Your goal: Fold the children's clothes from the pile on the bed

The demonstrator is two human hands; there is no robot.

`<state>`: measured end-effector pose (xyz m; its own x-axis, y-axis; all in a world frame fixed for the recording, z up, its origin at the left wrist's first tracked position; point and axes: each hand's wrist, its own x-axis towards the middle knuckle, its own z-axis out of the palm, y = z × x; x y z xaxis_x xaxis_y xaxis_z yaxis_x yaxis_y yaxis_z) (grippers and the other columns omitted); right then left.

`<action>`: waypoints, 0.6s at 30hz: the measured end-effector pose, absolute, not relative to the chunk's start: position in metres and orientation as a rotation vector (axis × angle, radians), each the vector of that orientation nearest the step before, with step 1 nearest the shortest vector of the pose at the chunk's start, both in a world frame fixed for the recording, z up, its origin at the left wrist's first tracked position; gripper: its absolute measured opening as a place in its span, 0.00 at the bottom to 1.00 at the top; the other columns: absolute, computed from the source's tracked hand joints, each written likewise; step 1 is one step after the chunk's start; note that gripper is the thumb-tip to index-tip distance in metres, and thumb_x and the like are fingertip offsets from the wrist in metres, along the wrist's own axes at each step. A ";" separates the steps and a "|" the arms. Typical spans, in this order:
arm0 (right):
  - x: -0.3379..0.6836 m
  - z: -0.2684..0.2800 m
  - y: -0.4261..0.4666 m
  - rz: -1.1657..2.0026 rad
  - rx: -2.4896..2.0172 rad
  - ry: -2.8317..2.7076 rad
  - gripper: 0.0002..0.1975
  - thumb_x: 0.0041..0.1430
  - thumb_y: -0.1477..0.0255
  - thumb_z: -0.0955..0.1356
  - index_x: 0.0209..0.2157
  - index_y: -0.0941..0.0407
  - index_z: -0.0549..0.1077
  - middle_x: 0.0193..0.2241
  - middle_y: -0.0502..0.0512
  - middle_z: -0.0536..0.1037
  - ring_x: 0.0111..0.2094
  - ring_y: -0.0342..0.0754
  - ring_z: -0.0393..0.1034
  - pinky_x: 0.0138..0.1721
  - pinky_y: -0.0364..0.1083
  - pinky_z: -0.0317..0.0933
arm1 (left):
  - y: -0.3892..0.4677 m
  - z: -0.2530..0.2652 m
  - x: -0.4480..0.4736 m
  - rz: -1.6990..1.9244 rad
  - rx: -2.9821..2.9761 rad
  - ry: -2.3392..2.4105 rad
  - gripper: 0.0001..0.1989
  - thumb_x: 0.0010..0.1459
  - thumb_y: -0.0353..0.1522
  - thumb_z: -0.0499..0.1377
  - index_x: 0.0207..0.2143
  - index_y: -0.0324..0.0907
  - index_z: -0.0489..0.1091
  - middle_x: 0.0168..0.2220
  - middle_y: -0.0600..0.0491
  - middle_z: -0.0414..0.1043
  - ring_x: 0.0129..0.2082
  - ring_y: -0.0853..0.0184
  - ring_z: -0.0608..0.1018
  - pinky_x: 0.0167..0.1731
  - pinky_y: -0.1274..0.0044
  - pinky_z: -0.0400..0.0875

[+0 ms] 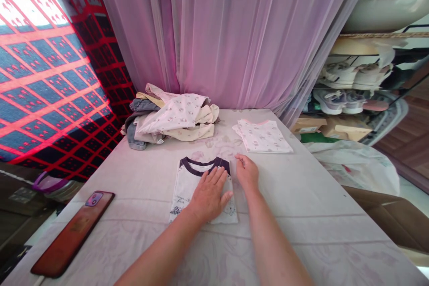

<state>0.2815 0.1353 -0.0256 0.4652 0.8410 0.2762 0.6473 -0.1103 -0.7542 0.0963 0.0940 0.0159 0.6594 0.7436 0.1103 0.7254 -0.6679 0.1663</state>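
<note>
Phone (74, 234), its gold mark (77, 223) illegible. Left hand (210, 191), fingers extended, flat on a folded raglan T-shirt (186, 183) mid-table (301, 214), script lettering (182, 199) unreadable; right hand (247, 172) curled closed beside it. Beyond, piled clothes (177, 118).

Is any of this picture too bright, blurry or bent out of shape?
Head view: glare washes out the upper part of the red checked cloth; the white basin and phone look stretched toward the edges; the left hand and folded shirt look evenly lit, without harsh shadows.
</note>
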 end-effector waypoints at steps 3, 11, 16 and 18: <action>0.281 -0.025 0.135 0.269 -1.859 -1.265 0.16 0.54 0.71 0.60 0.39 0.54 0.77 0.39 0.54 0.81 0.41 0.50 0.73 0.49 0.48 0.61 | 0.110 0.019 0.062 0.314 2.708 1.455 0.32 0.66 0.48 0.37 0.65 0.40 0.51 0.67 0.47 0.50 0.67 0.58 0.52 0.64 0.60 0.48; 0.279 -0.027 0.138 0.193 -1.892 -1.302 0.17 0.53 0.71 0.60 0.38 0.54 0.78 0.35 0.54 0.81 0.36 0.50 0.72 0.46 0.48 0.62 | 0.137 0.002 0.022 0.111 2.478 1.804 0.37 0.63 0.51 0.41 0.66 0.38 0.48 0.69 0.45 0.43 0.68 0.55 0.49 0.64 0.61 0.47; 0.279 -0.026 0.135 0.242 -1.863 -1.250 0.17 0.54 0.70 0.60 0.38 0.53 0.78 0.36 0.52 0.81 0.38 0.49 0.72 0.46 0.47 0.62 | 0.129 0.011 0.022 0.097 2.405 1.786 0.36 0.64 0.50 0.40 0.67 0.38 0.45 0.69 0.46 0.39 0.68 0.56 0.45 0.64 0.60 0.45; 0.279 -0.022 0.135 0.288 -1.847 -1.208 0.17 0.54 0.69 0.60 0.39 0.53 0.78 0.39 0.52 0.81 0.40 0.49 0.73 0.47 0.46 0.62 | 0.114 0.016 0.021 0.112 2.416 1.782 0.34 0.65 0.49 0.39 0.67 0.39 0.46 0.69 0.47 0.40 0.68 0.56 0.45 0.64 0.59 0.45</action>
<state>0.2792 0.1346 -0.0223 0.4992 0.8272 0.2578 0.6223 -0.1352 -0.7710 0.0214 0.1141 0.0156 0.2970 0.9546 -0.0216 0.9444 -0.2903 0.1542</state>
